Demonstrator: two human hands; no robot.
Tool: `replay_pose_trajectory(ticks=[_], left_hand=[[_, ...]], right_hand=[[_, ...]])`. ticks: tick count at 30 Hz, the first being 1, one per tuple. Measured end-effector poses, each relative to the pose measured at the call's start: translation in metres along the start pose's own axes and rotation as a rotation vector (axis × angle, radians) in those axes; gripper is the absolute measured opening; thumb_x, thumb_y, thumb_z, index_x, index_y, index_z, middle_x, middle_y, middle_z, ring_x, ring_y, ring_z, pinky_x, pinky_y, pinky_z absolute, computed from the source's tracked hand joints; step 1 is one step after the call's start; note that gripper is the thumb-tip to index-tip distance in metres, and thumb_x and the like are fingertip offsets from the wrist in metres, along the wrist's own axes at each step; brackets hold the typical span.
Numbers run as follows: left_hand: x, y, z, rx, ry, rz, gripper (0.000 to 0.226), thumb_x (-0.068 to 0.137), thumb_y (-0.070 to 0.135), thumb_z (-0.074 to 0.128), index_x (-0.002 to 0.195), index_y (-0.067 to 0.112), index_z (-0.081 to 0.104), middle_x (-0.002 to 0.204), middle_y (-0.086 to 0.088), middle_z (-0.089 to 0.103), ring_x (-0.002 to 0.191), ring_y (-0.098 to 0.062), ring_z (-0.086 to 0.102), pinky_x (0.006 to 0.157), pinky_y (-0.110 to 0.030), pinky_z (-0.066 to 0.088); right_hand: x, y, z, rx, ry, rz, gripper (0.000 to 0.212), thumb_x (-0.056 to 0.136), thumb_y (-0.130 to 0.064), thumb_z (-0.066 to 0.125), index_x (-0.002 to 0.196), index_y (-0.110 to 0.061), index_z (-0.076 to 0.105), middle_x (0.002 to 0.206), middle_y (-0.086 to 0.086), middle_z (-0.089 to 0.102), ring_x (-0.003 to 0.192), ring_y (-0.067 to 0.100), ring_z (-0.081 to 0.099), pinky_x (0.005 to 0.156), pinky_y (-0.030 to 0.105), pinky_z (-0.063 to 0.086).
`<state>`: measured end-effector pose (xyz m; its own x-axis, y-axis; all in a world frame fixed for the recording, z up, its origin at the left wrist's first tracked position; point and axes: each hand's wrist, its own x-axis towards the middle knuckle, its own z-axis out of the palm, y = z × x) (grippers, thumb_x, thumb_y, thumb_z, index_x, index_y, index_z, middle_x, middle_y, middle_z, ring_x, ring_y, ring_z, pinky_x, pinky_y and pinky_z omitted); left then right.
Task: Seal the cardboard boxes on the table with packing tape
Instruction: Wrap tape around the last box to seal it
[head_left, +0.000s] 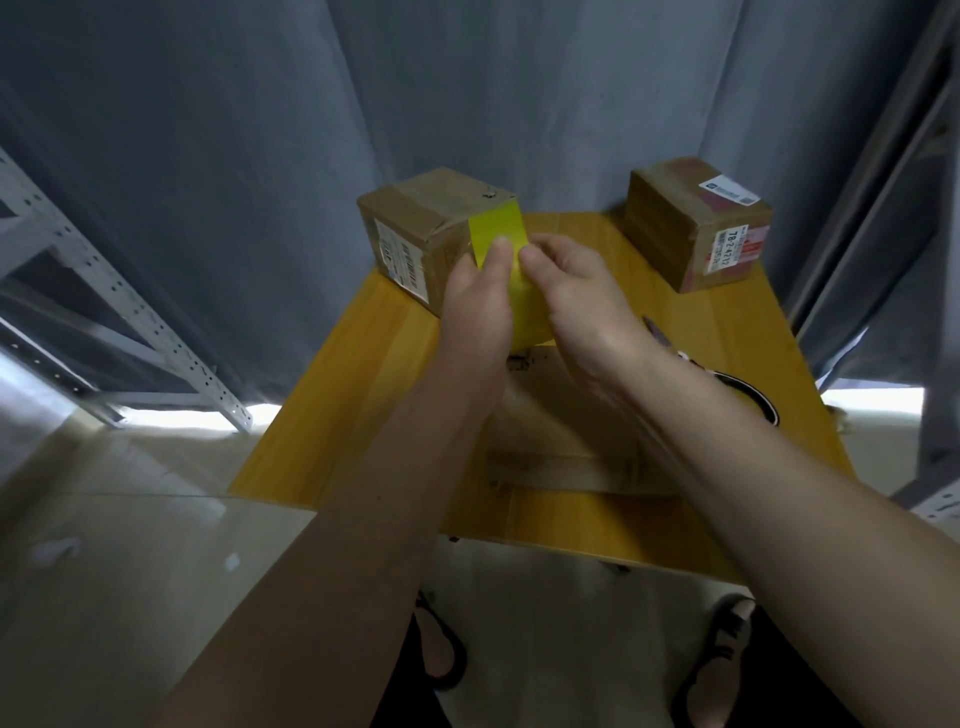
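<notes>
Both hands are raised over the yellow table (363, 364). Between them is a roll of yellow packing tape (527, 317), with a strip (496, 226) pulled up from it. My left hand (480, 306) pinches the strip near its left edge. My right hand (576, 296) pinches it at the right and hides most of the roll. A flat cardboard box (561, 415) lies on the table under my forearms. One closed cardboard box (415, 234) stands at the back left. Another closed box (696, 228), with red tape and labels, stands at the back right.
Scissors (737, 384) with black handles lie on the table at the right, partly under my right forearm. Grey curtains hang behind the table. A white metal rack (119, 312) stands to the left. My feet in sandals show below the table's near edge.
</notes>
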<state>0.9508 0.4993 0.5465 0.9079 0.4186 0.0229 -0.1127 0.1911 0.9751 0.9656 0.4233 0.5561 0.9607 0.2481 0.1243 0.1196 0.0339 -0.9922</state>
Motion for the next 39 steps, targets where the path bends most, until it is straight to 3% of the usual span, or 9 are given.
replay_pose_trajectory(ticks=[6,16,18,20,22,24,29,33,39], left_hand=[[0.002,0.002,0.002,0.053,0.094,-0.022,0.042,0.102,0.033,0.043,0.117,0.0,0.064,0.115,-0.018,0.067,0.111,-0.03,0.062,0.102,-0.048,0.046],[-0.005,0.002,-0.004,0.37,-0.053,0.181,0.025,0.103,0.026,0.04,0.113,0.016,0.061,0.109,-0.007,0.066,0.101,-0.02,0.061,0.086,-0.033,0.048],[-0.004,0.002,-0.003,0.349,-0.017,0.196,0.025,0.103,0.024,0.042,0.104,0.013,0.064,0.104,-0.014,0.067,0.099,-0.028,0.062,0.085,-0.04,0.048],[-0.003,0.001,-0.005,0.346,0.004,0.21,0.026,0.103,0.022,0.042,0.099,0.013,0.066,0.099,-0.013,0.068,0.096,-0.026,0.063,0.086,-0.038,0.049],[-0.002,-0.001,-0.011,0.374,-0.016,0.244,0.028,0.103,0.022,0.043,0.087,0.016,0.065,0.087,-0.003,0.065,0.083,-0.01,0.06,0.08,-0.024,0.046],[0.0,0.0,-0.017,0.382,-0.041,0.283,0.038,0.103,0.028,0.044,0.076,0.005,0.06,0.075,-0.006,0.055,0.071,-0.012,0.051,0.07,-0.029,0.042],[0.01,0.013,-0.027,0.662,-0.065,0.493,0.054,0.098,0.041,0.044,0.049,0.019,0.036,0.049,0.006,0.035,0.05,-0.009,0.035,0.052,-0.032,0.028],[0.013,0.018,-0.027,0.614,-0.031,0.511,0.049,0.098,0.039,0.034,0.054,0.025,0.049,0.052,0.012,0.047,0.055,-0.007,0.047,0.06,-0.031,0.039],[0.02,0.013,-0.029,0.616,-0.037,0.604,0.037,0.1,0.032,0.028,0.08,0.016,0.056,0.066,0.01,0.048,0.065,-0.005,0.048,0.065,-0.029,0.041]], right_hand=[[-0.001,0.004,0.004,-0.035,-0.039,-0.021,0.035,0.101,-0.011,0.045,0.134,0.0,0.049,0.114,-0.005,0.06,0.095,-0.003,0.056,0.078,-0.001,0.041],[0.009,0.001,-0.005,0.272,0.113,0.11,0.017,0.092,-0.018,0.063,0.08,-0.014,0.052,0.076,0.005,0.054,0.07,0.017,0.052,0.064,0.032,0.044],[0.012,0.004,-0.007,0.18,0.144,0.079,0.02,0.088,-0.021,0.068,0.083,-0.017,0.049,0.081,0.002,0.053,0.072,0.014,0.052,0.066,0.03,0.046],[0.014,0.003,-0.015,-0.05,0.186,0.018,0.038,0.081,-0.024,0.075,0.107,-0.019,0.049,0.109,0.004,0.053,0.097,0.015,0.054,0.088,0.035,0.049],[0.015,-0.003,-0.028,-0.246,0.088,-0.074,0.073,0.079,-0.023,0.078,0.139,-0.024,0.036,0.142,0.004,0.037,0.132,0.016,0.037,0.112,0.034,0.033],[0.015,-0.013,-0.035,-0.384,-0.145,-0.138,0.074,0.081,-0.025,0.076,0.144,-0.028,0.037,0.15,0.001,0.031,0.14,0.015,0.027,0.117,0.033,0.026],[0.014,-0.026,-0.041,-0.484,-0.351,-0.001,0.048,0.072,-0.044,0.079,0.109,-0.022,0.059,0.103,-0.005,0.063,0.095,0.008,0.061,0.075,0.021,0.05],[0.011,-0.019,-0.041,-0.194,-0.377,0.085,0.051,0.054,-0.043,0.078,0.093,-0.019,0.056,0.092,0.001,0.064,0.089,0.016,0.064,0.084,0.035,0.052],[0.009,-0.016,-0.051,-0.01,-0.541,0.223,0.035,0.067,-0.021,0.071,0.095,-0.013,0.053,0.093,0.008,0.061,0.092,0.023,0.06,0.092,0.042,0.05]])
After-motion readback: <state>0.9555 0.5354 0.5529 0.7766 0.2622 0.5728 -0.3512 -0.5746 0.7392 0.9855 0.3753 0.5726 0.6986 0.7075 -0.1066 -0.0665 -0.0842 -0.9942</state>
